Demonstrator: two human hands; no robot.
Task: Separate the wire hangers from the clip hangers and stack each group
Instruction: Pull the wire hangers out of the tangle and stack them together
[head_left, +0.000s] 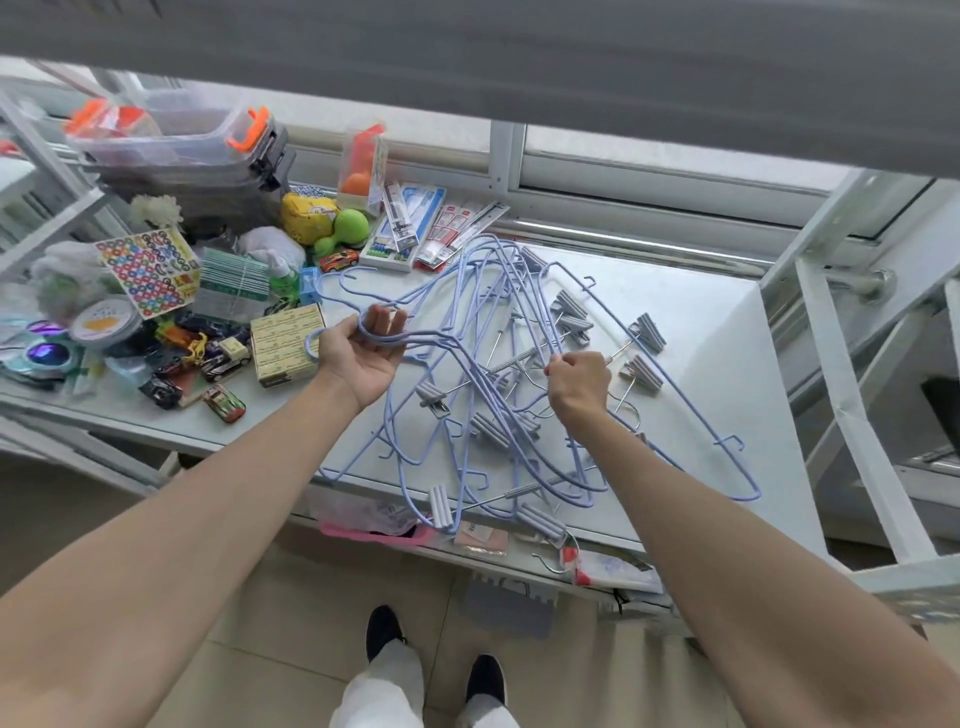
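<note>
- Head view: your left hand (363, 358), fingers curled through blue wire hangers' (467, 364) hooks.
- Right hand (579, 384), fingers apparently pinching a clip hanger's (641, 371) rod.
- Tangle on bench (717, 322).

Lt-blue wire hangers (470, 364), grey clips (647, 332)

hangers (519, 374) tangled mid-table (727, 322) | toy cars (208, 364) left | bins (182, 150) behind-left
</note>
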